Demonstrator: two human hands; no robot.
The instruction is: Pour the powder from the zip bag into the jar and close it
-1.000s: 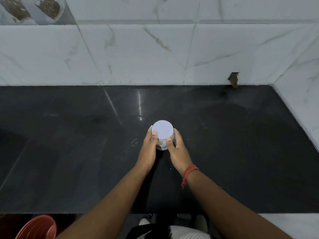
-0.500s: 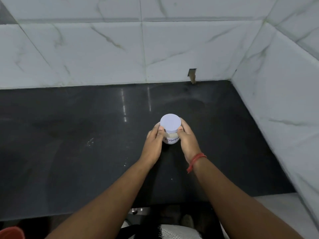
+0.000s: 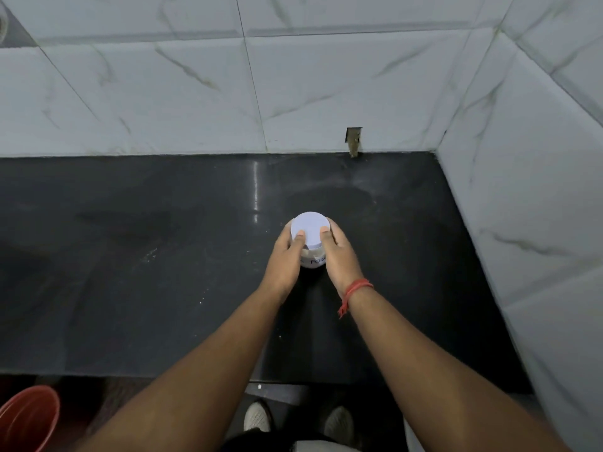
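A small jar (image 3: 314,260) with a handwritten label and pale powder inside stands upright on the black counter (image 3: 163,256). A pale lilac lid (image 3: 310,230) sits on top of the jar. My left hand (image 3: 284,259) grips the jar from the left, its thumb on the lid's edge. My right hand (image 3: 340,256) grips it from the right, thumb also on the lid. No zip bag is in view.
White marble-pattern tiled walls rise behind the counter and along its right side (image 3: 522,190). A notch in the tile (image 3: 353,141) sits at the back. Specks of spilled powder (image 3: 153,252) lie left of the jar. A red bucket (image 3: 27,419) stands on the floor at lower left.
The view has swung to the right, so the right wall now shows. Both hands still hold the jar, and their thumbs have shifted up onto the lid's edge.
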